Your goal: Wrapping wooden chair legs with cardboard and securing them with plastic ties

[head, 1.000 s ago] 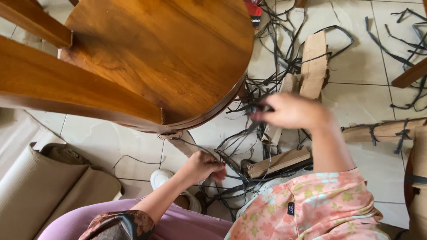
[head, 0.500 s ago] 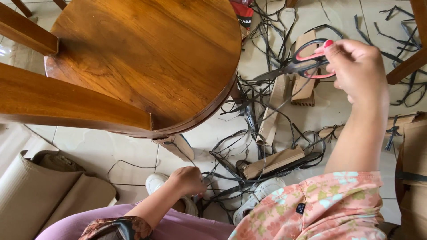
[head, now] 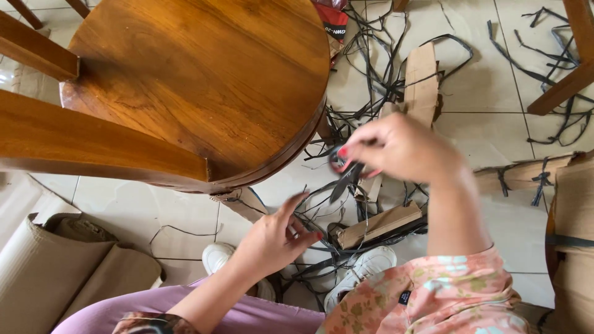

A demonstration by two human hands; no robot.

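Left hand: the left hand (head: 272,238) sits low in the head view, above the pale lilac trousers (head: 185,309) and the white shoes (head: 297,269); fingers spread and slack, index finger stretched toward the tangle, gripping nothing.
Black straps: a heap of thin black plastic packing straps (head: 346,213) lies on the floor between the hands, loops running on under the stool and toward the far tiles.
Right hand: the right hand (head: 399,148), sleeve of pink flowered cloth (head: 433,300), is curled shut around a pair of scissors with dark blades and a red handle (head: 343,176); blades point down and left into the straps, how far apart they stand cannot be told.
Cardboard: folded brown cardboard pieces (head: 377,226) lie bound in the straps just beyond the shoes; a taller piece (head: 422,80) stands farther off.
Rolled sheet: a roll of brown corrugated card (head: 68,260) lies at lower left.
Stool: a round varnished wooden stool seat (head: 204,80) fills the upper left, its cardboard-wrapped leg (head: 244,201) beside the straps.
Floor: pale glazed tiles (head: 495,136).
Step in hand: judged to be bringing the blades to a strap for a cut.
Next move calls for: one strand picked out and held taut by the free hand, fingers clear of the blades.
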